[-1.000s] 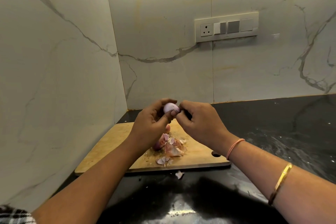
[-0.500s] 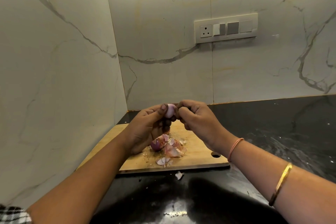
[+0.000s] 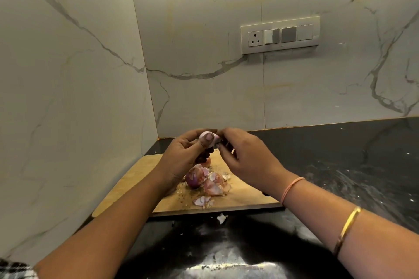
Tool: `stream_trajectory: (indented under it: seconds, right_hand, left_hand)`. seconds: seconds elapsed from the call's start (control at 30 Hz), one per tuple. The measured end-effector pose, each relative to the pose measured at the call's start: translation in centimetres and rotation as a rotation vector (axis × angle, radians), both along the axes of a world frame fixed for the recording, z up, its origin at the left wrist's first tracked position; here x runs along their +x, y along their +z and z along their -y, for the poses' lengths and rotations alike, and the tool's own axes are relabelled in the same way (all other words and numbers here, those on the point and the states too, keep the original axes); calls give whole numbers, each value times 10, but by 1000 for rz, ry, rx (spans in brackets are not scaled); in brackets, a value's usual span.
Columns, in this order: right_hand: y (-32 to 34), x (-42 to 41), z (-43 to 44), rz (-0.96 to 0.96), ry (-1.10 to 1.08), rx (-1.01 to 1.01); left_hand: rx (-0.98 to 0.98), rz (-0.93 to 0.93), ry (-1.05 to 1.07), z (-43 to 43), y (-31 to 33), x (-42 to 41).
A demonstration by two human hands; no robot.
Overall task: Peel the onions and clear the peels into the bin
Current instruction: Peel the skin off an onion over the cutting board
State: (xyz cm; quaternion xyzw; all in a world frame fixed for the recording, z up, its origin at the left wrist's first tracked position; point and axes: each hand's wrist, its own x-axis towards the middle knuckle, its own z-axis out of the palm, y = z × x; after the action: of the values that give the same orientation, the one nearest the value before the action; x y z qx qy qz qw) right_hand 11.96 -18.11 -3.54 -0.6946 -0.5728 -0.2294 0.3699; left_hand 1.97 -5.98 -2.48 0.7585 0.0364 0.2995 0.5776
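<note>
My left hand [image 3: 183, 156] grips a small pale pink onion [image 3: 207, 137] above the wooden cutting board [image 3: 140, 179], thumb pressed on its front. My right hand [image 3: 247, 161] pinches at the onion's right side, fingers curled; a dark thing shows under its fingers, unclear what. On the board below lies a purple unpeeled onion [image 3: 193, 179] beside a heap of pink peels [image 3: 215, 186]. More peels [image 3: 203, 201] lie near the board's front edge, and one scrap [image 3: 221, 218] sits on the black counter.
The board sits in the corner of a black counter [image 3: 340, 165], with marble walls to the left and behind. A switch panel [image 3: 280, 34] is on the back wall. No bin is in view.
Both hands stay together on the onion above the board. My left thumb has shifted over the onion's front, and the onion has turned slightly in my fingers.
</note>
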Motion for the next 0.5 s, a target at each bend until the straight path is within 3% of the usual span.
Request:
stream_trajectory:
  seconds: [0.17,0.5]
  right_hand:
    - [1,4,-1,231,-46,30]
    - [4,6,0,469,-144,7]
  left_hand:
    - [-39,-5,-12,5,3,-1]
    - [-18,-108,11,3,2,0]
